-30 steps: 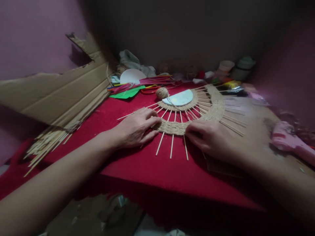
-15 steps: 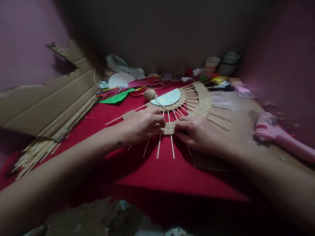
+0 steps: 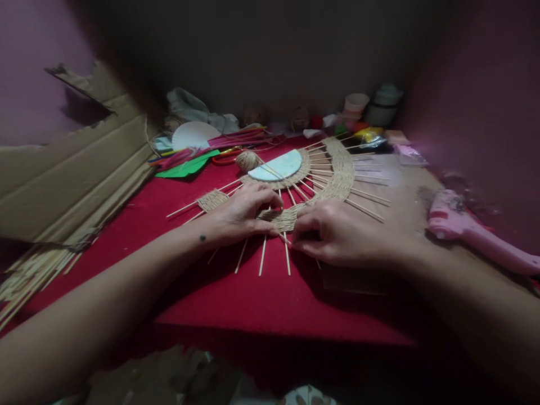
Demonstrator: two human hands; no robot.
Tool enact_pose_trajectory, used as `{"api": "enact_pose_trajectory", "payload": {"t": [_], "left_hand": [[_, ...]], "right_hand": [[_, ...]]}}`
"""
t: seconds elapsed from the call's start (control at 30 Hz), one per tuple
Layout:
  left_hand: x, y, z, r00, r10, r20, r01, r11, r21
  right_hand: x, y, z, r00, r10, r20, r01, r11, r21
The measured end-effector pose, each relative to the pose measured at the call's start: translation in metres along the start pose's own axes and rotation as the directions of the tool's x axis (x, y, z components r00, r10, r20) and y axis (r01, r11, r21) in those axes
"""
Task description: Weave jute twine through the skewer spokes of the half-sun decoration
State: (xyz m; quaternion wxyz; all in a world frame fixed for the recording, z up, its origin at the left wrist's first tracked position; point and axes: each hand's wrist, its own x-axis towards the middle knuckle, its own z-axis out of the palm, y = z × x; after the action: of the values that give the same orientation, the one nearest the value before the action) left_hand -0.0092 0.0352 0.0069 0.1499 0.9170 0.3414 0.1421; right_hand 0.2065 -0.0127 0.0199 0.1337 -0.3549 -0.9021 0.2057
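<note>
A half-round woven piece lies before me: thin wooden sticks (image 3: 288,261) fan out from a pale blue half disc (image 3: 280,167), with a band of woven twine (image 3: 341,174) across them. My left hand (image 3: 247,211) rests over the front of this band, thumb at its lower edge and fingers at its upper edge, holding it between them. Just to the right, my right hand (image 3: 333,230) is closed, its fingertips pinching a strand of twine (image 3: 284,238) below the band. Some of its fingers are hidden. A ball of twine (image 3: 247,161) sits behind the disc.
A red cloth (image 3: 253,306) covers the table. On the right lies a pink glue gun (image 3: 459,222). Cardboard (image 3: 84,180) and a bundle of sticks (image 3: 46,270) are at left. Scissors (image 3: 228,157), green sheet (image 3: 189,166), white paper plate (image 3: 194,136) and cup (image 3: 355,106) stand behind.
My left thumb and fingers have spread apart along the band. My right hand has drawn a twine strand slightly down below the band. The whole view has shifted a little.
</note>
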Motion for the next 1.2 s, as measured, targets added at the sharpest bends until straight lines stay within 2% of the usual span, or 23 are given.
{"api": "enact_pose_trajectory", "payload": {"t": [0.1, 0.27, 0.47, 0.63, 0.8, 0.97, 1.07, 1.2], "left_hand": [[0.0, 0.0, -0.002, 0.999, 0.0, 0.049, 0.0, 1.0, 0.006], [0.001, 0.005, -0.008, 0.991, -0.024, 0.135, 0.02, 0.999, 0.029], [0.005, 0.012, -0.012, 0.982, -0.011, 0.19, 0.019, 0.999, -0.036], [0.012, 0.008, -0.016, 0.965, 0.006, 0.262, 0.006, 0.999, -0.046], [0.015, 0.003, -0.017, 0.967, 0.045, 0.252, -0.032, 0.998, -0.054], [0.012, 0.006, -0.018, 0.972, 0.056, 0.229, -0.06, 0.998, 0.009], [0.009, 0.008, -0.017, 0.969, 0.062, 0.238, -0.061, 0.998, -0.013], [0.007, 0.007, -0.012, 0.974, 0.099, 0.206, -0.098, 0.995, -0.013]], "right_hand": [[-0.002, -0.006, -0.002, 0.995, -0.016, 0.095, 0.015, 1.0, 0.019], [-0.004, -0.014, -0.005, 0.975, -0.129, 0.183, 0.13, 0.991, 0.006], [-0.005, -0.016, -0.004, 0.973, -0.176, 0.148, 0.191, 0.977, -0.092], [-0.007, -0.014, -0.004, 0.974, -0.161, 0.16, 0.173, 0.983, -0.063], [-0.01, -0.014, -0.008, 0.971, -0.173, 0.165, 0.179, 0.984, -0.023], [-0.011, -0.02, -0.006, 0.963, -0.145, 0.228, 0.165, 0.983, -0.075], [-0.012, -0.023, 0.002, 0.964, -0.173, 0.201, 0.204, 0.968, -0.145], [-0.014, -0.024, 0.016, 0.955, -0.268, 0.127, 0.295, 0.906, -0.303]]}}
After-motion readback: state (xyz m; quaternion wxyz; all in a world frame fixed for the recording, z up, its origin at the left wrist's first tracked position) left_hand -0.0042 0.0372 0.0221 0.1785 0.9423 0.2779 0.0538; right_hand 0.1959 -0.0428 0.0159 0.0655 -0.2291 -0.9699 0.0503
